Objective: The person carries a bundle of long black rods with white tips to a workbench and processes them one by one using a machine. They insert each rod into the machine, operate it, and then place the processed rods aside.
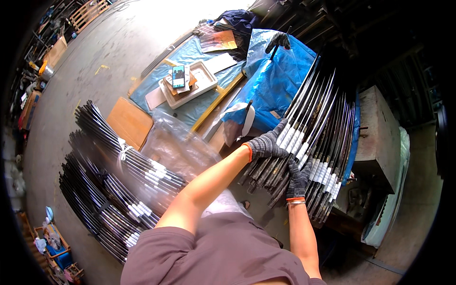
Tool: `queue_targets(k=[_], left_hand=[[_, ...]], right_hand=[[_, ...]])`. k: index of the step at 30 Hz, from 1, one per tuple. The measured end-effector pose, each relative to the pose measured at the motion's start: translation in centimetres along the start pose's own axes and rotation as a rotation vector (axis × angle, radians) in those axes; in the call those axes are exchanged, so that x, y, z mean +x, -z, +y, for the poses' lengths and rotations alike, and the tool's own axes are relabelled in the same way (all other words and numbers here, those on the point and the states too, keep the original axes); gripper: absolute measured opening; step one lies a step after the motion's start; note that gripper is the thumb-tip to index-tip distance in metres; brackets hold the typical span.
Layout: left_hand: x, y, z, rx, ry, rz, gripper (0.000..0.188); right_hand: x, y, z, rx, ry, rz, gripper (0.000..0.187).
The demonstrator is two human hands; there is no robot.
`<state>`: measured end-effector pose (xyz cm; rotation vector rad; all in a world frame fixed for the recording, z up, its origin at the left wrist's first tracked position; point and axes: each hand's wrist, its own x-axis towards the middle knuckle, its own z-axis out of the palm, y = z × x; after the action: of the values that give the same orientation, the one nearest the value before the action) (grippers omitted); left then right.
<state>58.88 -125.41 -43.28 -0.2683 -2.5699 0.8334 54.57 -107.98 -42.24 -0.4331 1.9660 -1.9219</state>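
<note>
Upper middle, on a pale blue sheet [192,52], a white tray [204,76] with a small brown-and-white pile [179,97] and, on top, a phone [178,76], screen lit. Farther off, an orange-toned printed sheet [219,41] near a dark blue cloth [237,20]. Closer, flat brown cardboard [128,122] beside crumpled clear plastic [166,140]. At right, a grey box-shaped block [377,128]. Across the grey floor [128,40], a slatted wooden pallet [89,14]; lower left, a crate [65,248] with something blue inside.
</note>
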Motion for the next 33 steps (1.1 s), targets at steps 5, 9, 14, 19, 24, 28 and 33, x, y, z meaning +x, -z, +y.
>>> queue_targets(k=[5, 9, 14, 19, 24, 28, 33], left_hand=[[-0.7, -4.2, 1.5, 0.325, -0.155, 0.021, 0.036], [-2.1, 1.7, -1.9, -1.445, 0.806, -0.418, 0.084], [-4.2, -0.3, -0.8, -1.691, 0.984, -0.354, 0.113], [-3.7, 0.6, -0.4, -1.712, 0.837, -0.266, 0.108], [-5.6, -0.6, -0.7, -1.634, 1.024, -0.387, 0.099], [-6.6, -2.2, 0.8, -1.678, 1.028, -0.401, 0.099], [-6.8, -2.4, 2.1, -1.726, 1.072, -0.169, 0.097]], right_hand=[[0.8, 0.5, 1.0, 0.010, -0.067, -0.014, 0.069], [2.8, 3.5, 1.2, -0.105, -0.272, -0.024, 0.048], [5.4, 6.7, 1.4, -0.507, -0.212, -0.079, 0.054], [5.1, 10.3, 3.5, -0.571, -0.091, 0.018, 0.073], [3.2, 9.2, -2.6, -0.326, -0.195, -0.035, 0.045], [3.4, 14.7, -0.7, -0.686, -0.039, 0.087, 0.053], [1.7, 15.9, -2.8, -0.659, -0.064, 0.103, 0.043]])
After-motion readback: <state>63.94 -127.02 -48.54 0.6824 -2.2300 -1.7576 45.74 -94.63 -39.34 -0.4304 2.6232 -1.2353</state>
